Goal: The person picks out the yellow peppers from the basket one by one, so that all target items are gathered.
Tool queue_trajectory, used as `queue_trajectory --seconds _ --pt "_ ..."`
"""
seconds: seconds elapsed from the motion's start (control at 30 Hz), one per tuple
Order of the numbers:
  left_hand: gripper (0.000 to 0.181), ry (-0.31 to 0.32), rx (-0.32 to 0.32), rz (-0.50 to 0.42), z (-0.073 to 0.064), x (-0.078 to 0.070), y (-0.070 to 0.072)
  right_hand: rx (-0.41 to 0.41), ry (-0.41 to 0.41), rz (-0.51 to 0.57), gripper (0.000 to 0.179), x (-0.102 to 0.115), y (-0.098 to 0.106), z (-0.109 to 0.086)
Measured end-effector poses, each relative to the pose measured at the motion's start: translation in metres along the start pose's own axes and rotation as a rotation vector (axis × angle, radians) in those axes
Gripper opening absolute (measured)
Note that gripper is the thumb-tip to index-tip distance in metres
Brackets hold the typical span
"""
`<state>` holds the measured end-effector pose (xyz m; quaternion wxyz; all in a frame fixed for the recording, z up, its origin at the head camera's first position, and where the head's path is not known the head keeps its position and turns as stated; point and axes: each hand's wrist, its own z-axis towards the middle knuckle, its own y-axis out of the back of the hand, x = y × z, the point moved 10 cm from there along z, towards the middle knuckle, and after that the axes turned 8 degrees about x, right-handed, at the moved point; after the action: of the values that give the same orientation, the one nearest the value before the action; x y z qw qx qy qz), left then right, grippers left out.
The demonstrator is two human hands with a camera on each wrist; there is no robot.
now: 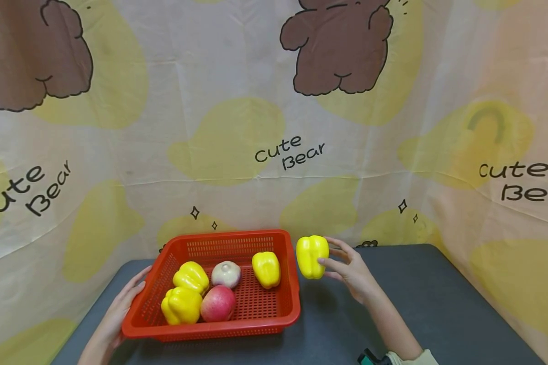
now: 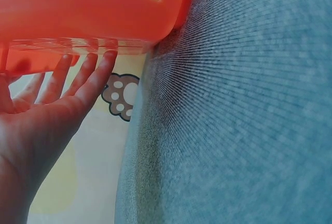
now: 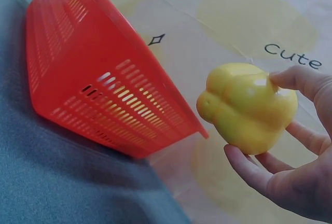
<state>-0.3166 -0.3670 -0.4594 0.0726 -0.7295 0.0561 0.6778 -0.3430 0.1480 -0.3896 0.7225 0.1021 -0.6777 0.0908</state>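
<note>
My right hand [image 1: 355,276] holds a yellow bell pepper [image 1: 311,257] just outside the right rim of a red plastic basket [image 1: 290,284]. Thumb and fingers pinch the bell pepper [image 3: 249,107] from its side in the right wrist view. On the basket's left side, my left hand [image 1: 121,306] touches the outer wall below the rim. The left wrist view shows its fingers [image 2: 88,86] nearly straight against the basket. Inside the basket lie two yellow bell peppers [image 1: 191,277] at the left, a pinkish-red round fruit [image 1: 218,303], a white-purple bulb [image 1: 226,274] and another yellow bell pepper [image 1: 267,269].
The basket stands on a dark grey-blue table [image 1: 438,304], whose far edge meets a curtain [image 1: 237,197] printed with bears and lettering. A dark band with a teal part [image 1: 367,358] sits at my right wrist.
</note>
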Motion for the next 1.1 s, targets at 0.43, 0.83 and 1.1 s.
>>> queue_trajectory --seconds 0.43,0.83,1.1 --pt "0.062 -0.025 0.011 -0.001 -0.001 -0.001 0.000 -0.030 -0.024 -0.018 0.064 -0.014 0.011 0.005" --pt "0.050 -0.085 0.053 -0.019 -0.001 -0.004 -0.003 -0.048 -0.056 -0.014 0.068 -0.028 0.016 0.007" --pt "0.046 -0.077 0.048 -0.029 -0.001 -0.003 -0.002 -0.056 -0.061 -0.020 0.068 -0.033 0.018 0.008"
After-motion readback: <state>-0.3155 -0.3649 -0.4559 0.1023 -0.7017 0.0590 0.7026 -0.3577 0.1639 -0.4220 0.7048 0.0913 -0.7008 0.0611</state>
